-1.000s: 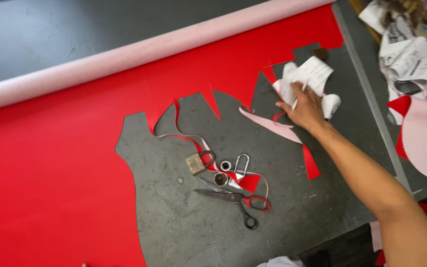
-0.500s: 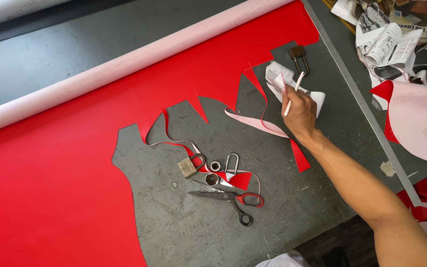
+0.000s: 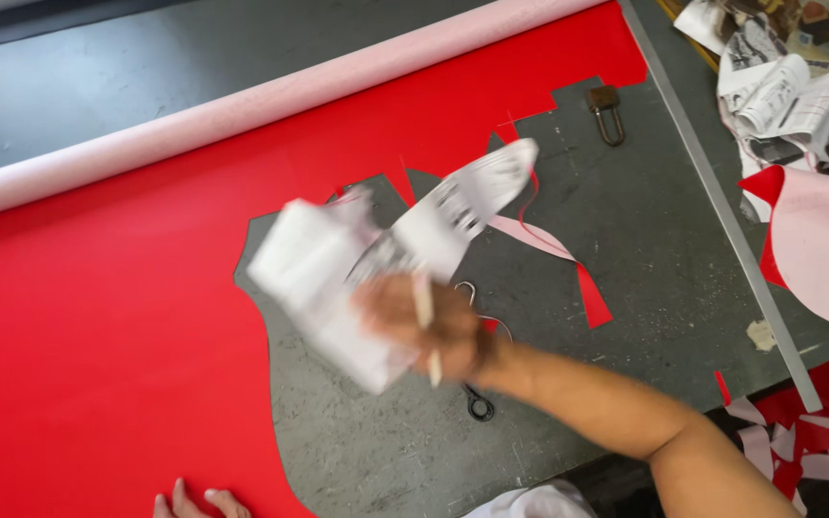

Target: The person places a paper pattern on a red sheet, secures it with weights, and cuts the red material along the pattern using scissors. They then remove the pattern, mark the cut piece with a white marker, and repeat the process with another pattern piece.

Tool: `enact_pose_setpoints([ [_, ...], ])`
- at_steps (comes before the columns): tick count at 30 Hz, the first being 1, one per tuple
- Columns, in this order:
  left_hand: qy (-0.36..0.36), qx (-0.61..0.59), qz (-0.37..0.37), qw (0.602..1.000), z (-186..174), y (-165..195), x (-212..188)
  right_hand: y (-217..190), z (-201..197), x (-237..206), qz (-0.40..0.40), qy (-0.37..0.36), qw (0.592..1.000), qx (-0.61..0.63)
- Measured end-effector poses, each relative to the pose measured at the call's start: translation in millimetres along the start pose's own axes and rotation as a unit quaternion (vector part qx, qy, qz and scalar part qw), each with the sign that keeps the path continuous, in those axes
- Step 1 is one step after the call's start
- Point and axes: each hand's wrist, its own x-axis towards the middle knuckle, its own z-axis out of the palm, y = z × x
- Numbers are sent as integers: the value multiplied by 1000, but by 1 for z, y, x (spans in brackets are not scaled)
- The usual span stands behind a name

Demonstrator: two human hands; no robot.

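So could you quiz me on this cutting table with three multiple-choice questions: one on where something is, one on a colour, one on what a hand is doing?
1. Where is the metal clip?
A. on bare table near the far right
B. on the roll
C. in the left hand

2. What colour is the big sheet?
A. blue
B. red
C. green

3. What is the right hand doing?
A. lying flat and empty
B. holding white paper pieces and a thin stick
C. gripping scissors

Answers:
1 A: the clip lies on the grey table where the sheet is cut away.
2 B: the sheet is bright red beside the pale roll.
3 B: the blurred paper pieces and stick are in the right hand; only the left hand's fingertips show at the bottom edge.
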Motion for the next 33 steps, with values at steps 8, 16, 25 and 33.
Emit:
enact_pose_setpoints([
  [8, -284, -502, -397, 714, -9, 27, -16, -86, 91, -52, 50, -181, 975, 117],
  [16, -333, -542, -369, 678, -17, 40, -39, -115, 83, -99, 133, -218, 956, 142],
  [25, -341, -468, -370, 727, 0, 46, -35, -120, 70, -109, 127, -246, 956, 94],
  [33, -339, -399, -383, 762, -17, 76, -17, -139, 67, -118, 112, -302, 936, 140],
])
